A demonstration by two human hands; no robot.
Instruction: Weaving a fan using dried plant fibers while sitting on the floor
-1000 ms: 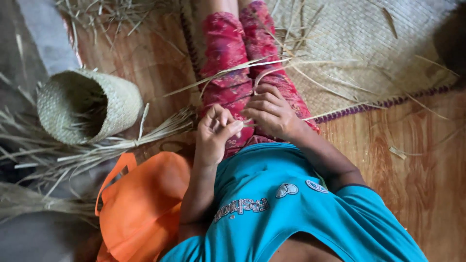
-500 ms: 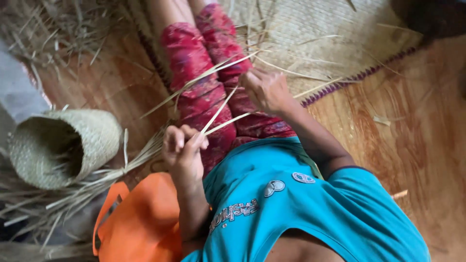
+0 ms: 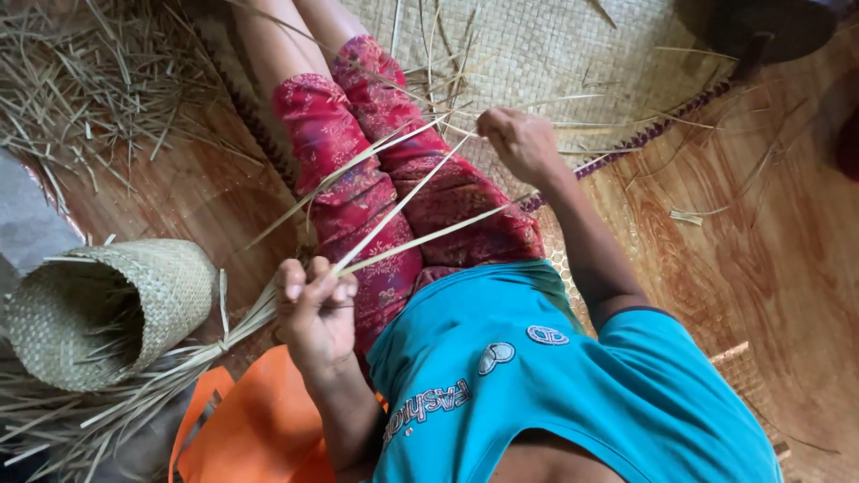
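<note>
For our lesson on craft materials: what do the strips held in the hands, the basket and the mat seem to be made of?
Strips: pale, flat, dry plant leaf, probably palm or reed; they look thin and matte, stretched between left hand and right hand.
Basket: the same kind of fibre, it seems; its wall shows a fine checker weave, unpainted.
Mat: woven plant strips, tan, with a dark braided edge.

Woven basket (image 3: 107,309), orange bag (image 3: 259,429), woven mat (image 3: 555,54), perhaps a fan base (image 3: 761,27)

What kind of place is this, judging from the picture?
Probably a home floor used for weaving by hand: a woven mat on wooden flooring, loose dried leaf strips, and a woven basket lying on its side.
</note>
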